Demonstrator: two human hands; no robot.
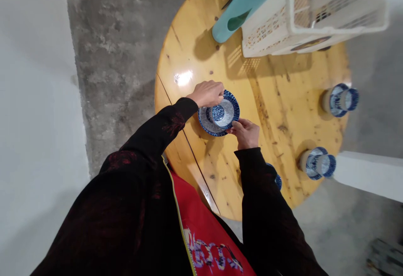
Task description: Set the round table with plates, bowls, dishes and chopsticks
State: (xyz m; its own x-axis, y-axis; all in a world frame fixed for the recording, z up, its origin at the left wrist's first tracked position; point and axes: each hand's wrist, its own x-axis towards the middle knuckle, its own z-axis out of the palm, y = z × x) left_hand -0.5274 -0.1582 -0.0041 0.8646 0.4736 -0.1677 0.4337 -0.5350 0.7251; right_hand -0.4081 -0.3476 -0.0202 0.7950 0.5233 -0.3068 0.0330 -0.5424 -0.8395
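Left grip (208,93), right grip (247,134) on bowl (229,114); bottle (231,21), basket (267,37) beyond.

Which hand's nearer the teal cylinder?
Left. In the picture, the left hand is just below the teal cylinder's base; the right hand is farther below, more to the right.

The head camera looks forward and steeply down; the round table (270,100) lies near, below it.
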